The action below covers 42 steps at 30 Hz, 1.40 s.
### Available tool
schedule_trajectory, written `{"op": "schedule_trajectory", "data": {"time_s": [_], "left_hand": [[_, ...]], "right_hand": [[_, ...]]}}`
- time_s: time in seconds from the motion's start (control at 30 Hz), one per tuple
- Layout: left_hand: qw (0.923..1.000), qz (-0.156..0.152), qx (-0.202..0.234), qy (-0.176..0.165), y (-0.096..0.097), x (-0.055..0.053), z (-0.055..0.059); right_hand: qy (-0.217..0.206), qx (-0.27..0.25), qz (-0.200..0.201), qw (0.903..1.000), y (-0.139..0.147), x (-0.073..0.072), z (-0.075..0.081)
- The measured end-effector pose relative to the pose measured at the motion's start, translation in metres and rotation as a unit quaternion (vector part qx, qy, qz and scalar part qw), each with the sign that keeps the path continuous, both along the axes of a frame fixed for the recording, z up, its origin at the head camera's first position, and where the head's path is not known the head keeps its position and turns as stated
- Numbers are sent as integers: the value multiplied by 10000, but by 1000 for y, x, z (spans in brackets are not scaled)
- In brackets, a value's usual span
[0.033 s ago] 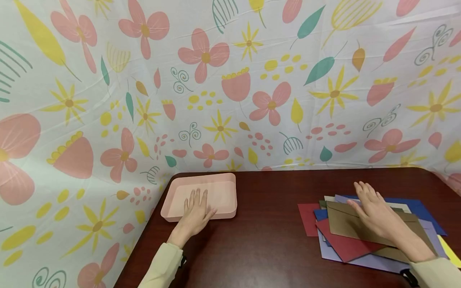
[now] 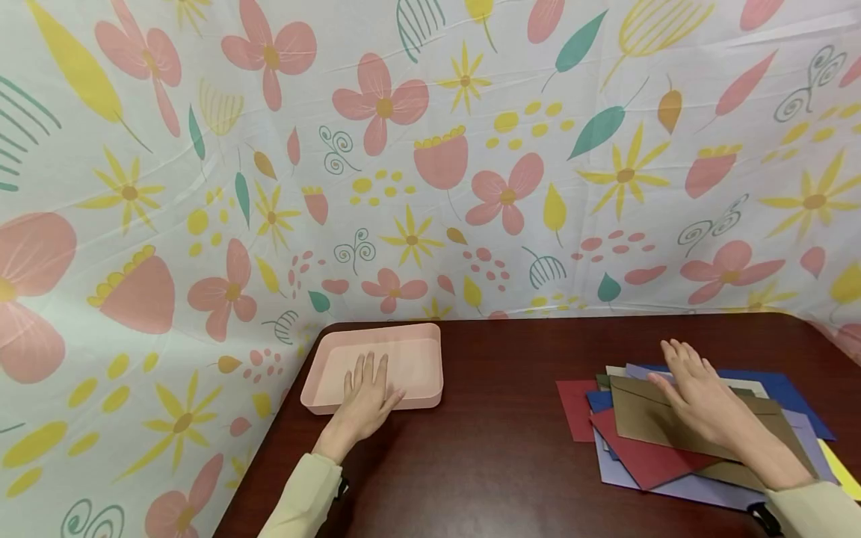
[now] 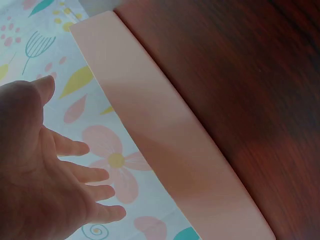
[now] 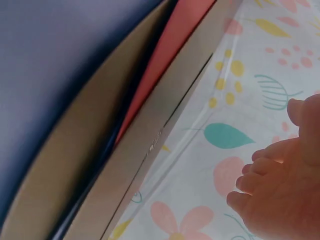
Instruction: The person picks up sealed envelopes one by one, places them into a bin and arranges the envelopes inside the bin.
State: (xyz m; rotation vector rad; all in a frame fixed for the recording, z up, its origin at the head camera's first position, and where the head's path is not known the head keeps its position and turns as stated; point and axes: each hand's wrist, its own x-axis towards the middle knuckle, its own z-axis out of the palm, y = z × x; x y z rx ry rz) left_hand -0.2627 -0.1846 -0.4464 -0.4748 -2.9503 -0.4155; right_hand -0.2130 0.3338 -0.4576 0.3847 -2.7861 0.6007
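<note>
At the left, my left hand (image 2: 366,400) hovers palm down over the near part of a shallow pink tray (image 2: 417,362), fingers spread and holding nothing. The left wrist view shows the hand (image 3: 50,185) apart from the tray's side wall (image 3: 165,130). On the right, my right hand (image 2: 706,403) is held flat above a loose pile of envelopes, its fingers extended. A brown envelope (image 2: 639,415) lies uppermost, with a red envelope (image 2: 646,452) and a lavender envelope (image 2: 622,472) below it. In the right wrist view, a gap separates the hand (image 4: 280,185) from the stacked envelope edges.
A blue envelope (image 2: 783,385) sticks out at the back of the pile, a yellow one (image 2: 836,467) at its right. The dark wooden table (image 2: 498,418) extends between tray and pile. A flower-printed cloth (image 2: 464,246) hangs along its back and left sides.
</note>
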Motion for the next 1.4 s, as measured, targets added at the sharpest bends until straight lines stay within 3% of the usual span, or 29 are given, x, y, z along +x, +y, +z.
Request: {"op": "schedule_trajectory", "data": {"time_s": [0.23,0.53,0.73,0.87,0.97,1.07,1.13,1.27,1.4], "left_hand": [[9998,-136,-3,-158,-7,1,0],[9941,-1024,296,198,-34,-1,3],[9960,-815,274,246,-51,-8,3],[9984,-389,404,98,-66,-11,1],[9960,430,478,628,-74,-12,-3],[9798,1483,438,1267,-81,-12,-7],[9694,1944,370,1453,-84,-12,-9],[9576,2484,201,1445,-88,-12,-10],[9520,2841,-255,1114,-91,-15,-8]], "right_hand": [[-142,-129,33,9998,-4,2,0],[-521,92,-213,9984,2,5,8],[-568,8,-218,9981,3,8,4],[-418,-54,-200,9989,0,9,3],[-285,-89,-200,9994,-1,9,3],[-279,-97,-199,9994,-2,11,3],[-289,-69,-197,9994,-2,12,3],[-319,-37,-204,9993,-3,12,2],[-318,-21,-202,9993,-3,10,1]]}}
